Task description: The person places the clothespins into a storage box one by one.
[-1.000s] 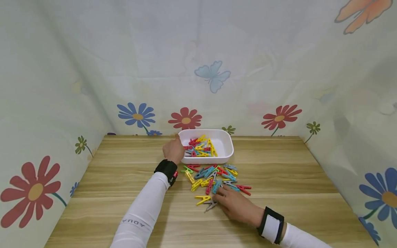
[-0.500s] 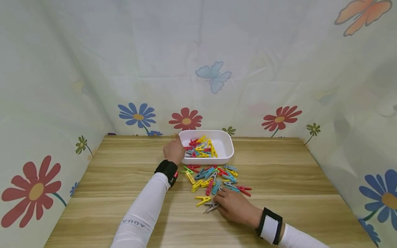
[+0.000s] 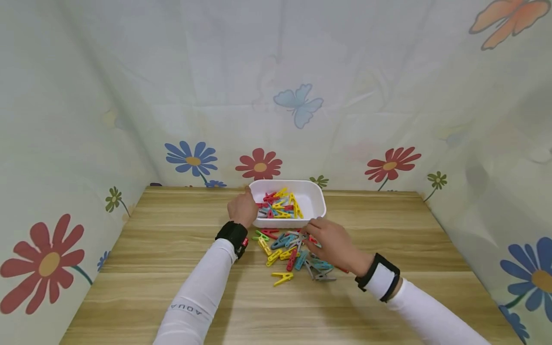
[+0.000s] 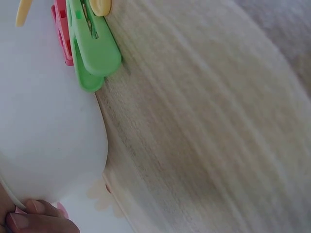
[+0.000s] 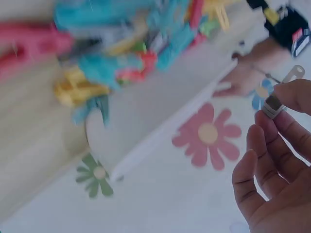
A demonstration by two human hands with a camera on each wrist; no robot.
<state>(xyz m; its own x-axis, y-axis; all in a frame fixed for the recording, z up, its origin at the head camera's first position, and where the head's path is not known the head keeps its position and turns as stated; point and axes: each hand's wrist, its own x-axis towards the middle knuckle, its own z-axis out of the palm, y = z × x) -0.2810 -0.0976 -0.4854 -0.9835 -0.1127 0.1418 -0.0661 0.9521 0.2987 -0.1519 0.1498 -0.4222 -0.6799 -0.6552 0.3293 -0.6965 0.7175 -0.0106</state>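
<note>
My left hand (image 3: 242,209) grips the left end of a white plastic tray (image 3: 316,222); the left wrist view shows its fingertips (image 4: 36,208) at the rim. Inside the tray lie several red, yellow and blue clothespins (image 3: 280,206). My right hand (image 3: 332,243) is raised over the loose pile, near the tray's front right. Between thumb and fingers it pinches a grey clothespin (image 5: 291,75), clearest in the right wrist view. Under and beside this hand, blue clothespins (image 3: 301,260), grey clothespins (image 3: 321,275) and other colours lie heaped, partly hidden by it.
A yellow clothespin (image 3: 282,278) lies apart at the pile's front. One green clothespin (image 4: 99,48) rests against the tray's front wall. The wooden table (image 3: 172,239) ends at a flower-printed cloth (image 3: 224,120) behind the tray.
My right hand has moved up and away from the front of the pile towards the tray. The grey clothespin beside the yellow one has left the table. My left hand stays put.
</note>
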